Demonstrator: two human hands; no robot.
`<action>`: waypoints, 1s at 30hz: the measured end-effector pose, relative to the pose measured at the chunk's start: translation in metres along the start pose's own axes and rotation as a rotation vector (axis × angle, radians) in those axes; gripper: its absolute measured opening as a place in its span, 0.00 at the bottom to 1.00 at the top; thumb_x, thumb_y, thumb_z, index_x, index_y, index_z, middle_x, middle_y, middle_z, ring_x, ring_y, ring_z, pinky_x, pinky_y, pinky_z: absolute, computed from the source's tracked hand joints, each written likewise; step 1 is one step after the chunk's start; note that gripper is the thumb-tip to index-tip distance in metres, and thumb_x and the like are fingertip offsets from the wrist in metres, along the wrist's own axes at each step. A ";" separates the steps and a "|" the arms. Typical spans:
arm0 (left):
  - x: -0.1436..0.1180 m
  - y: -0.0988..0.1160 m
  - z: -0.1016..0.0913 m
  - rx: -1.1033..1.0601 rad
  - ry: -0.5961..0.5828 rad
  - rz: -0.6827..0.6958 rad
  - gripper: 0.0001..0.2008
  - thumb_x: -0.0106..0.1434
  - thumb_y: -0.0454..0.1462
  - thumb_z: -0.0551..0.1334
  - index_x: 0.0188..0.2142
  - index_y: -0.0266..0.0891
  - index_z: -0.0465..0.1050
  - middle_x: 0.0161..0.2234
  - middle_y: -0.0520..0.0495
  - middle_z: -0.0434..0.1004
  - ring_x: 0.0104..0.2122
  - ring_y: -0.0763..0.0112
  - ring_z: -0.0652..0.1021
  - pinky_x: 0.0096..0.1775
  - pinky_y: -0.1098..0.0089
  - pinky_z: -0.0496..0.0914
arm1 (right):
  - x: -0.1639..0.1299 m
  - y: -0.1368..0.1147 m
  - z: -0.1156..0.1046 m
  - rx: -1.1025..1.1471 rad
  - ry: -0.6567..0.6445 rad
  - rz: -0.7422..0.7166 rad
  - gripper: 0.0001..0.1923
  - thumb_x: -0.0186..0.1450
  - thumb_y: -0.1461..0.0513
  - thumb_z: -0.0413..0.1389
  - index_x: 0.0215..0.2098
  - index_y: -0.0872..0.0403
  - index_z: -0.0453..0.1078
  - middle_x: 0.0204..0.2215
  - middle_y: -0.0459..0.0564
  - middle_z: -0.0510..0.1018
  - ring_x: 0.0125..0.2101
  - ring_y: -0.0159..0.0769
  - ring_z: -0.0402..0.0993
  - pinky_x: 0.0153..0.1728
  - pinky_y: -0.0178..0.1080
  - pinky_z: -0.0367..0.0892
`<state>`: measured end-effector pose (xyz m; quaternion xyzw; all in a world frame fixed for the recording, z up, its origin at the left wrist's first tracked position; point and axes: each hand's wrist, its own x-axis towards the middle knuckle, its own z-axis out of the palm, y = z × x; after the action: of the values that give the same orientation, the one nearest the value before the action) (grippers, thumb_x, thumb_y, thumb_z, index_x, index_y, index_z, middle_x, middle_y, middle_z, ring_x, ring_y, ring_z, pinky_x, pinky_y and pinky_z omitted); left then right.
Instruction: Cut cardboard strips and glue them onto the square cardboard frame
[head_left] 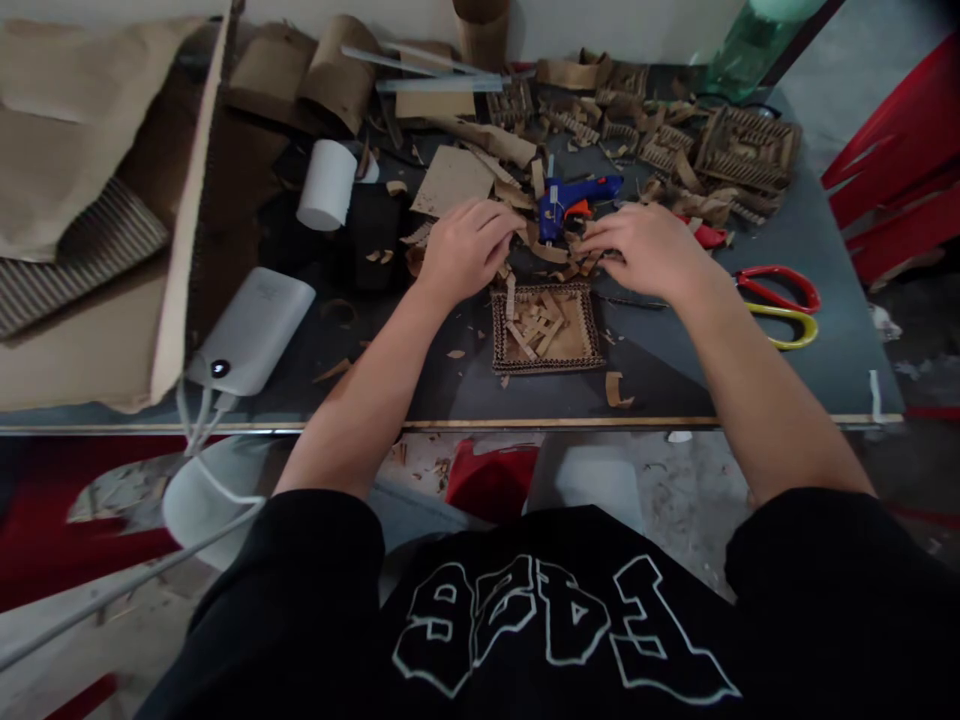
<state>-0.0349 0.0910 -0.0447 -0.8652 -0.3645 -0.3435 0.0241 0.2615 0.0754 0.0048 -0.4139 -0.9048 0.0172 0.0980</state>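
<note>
My left hand (466, 245) and my right hand (646, 250) are over the dark table (750, 370), fingers curled into a heap of brown cardboard strips (559, 255). Both seem to pinch strips, though the exact grip is hidden by the fingers. Just below the hands lies a square cardboard tray (547, 328) with short strips inside it. A blue glue gun (571, 200) with an orange trigger lies just beyond the hands, between them.
Red and yellow scissors (780, 300) lie right of my right hand. A white power bank (251, 330) with cables sits front left, a white roll (328, 185) behind it. Cardboard sheets (82, 200) pile up left; corrugated scraps (720, 150) cover the back right.
</note>
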 end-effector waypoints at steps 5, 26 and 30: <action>0.000 0.001 -0.007 -0.011 0.004 -0.022 0.18 0.73 0.41 0.50 0.52 0.44 0.76 0.47 0.39 0.81 0.51 0.55 0.80 0.54 0.54 0.74 | -0.004 0.000 -0.001 -0.091 -0.018 -0.015 0.18 0.71 0.55 0.48 0.46 0.50 0.80 0.41 0.56 0.84 0.47 0.53 0.75 0.47 0.56 0.69; -0.001 0.028 -0.028 -0.018 -0.117 0.121 0.25 0.70 0.52 0.51 0.26 0.41 0.74 0.20 0.47 0.74 0.23 0.67 0.76 0.29 0.65 0.67 | 0.005 -0.070 -0.016 -0.042 -0.073 -0.304 0.15 0.69 0.65 0.55 0.50 0.51 0.79 0.60 0.56 0.75 0.59 0.55 0.67 0.53 0.55 0.64; -0.002 0.027 -0.027 0.082 -0.064 0.162 0.24 0.71 0.50 0.50 0.26 0.42 0.73 0.19 0.47 0.73 0.23 0.67 0.76 0.27 0.65 0.66 | 0.005 -0.068 -0.014 -0.077 -0.066 -0.314 0.13 0.69 0.66 0.56 0.47 0.52 0.80 0.60 0.55 0.74 0.60 0.53 0.66 0.55 0.55 0.63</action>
<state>-0.0339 0.0619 -0.0201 -0.9006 -0.3077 -0.2975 0.0757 0.2101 0.0333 0.0270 -0.2702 -0.9611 -0.0192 0.0537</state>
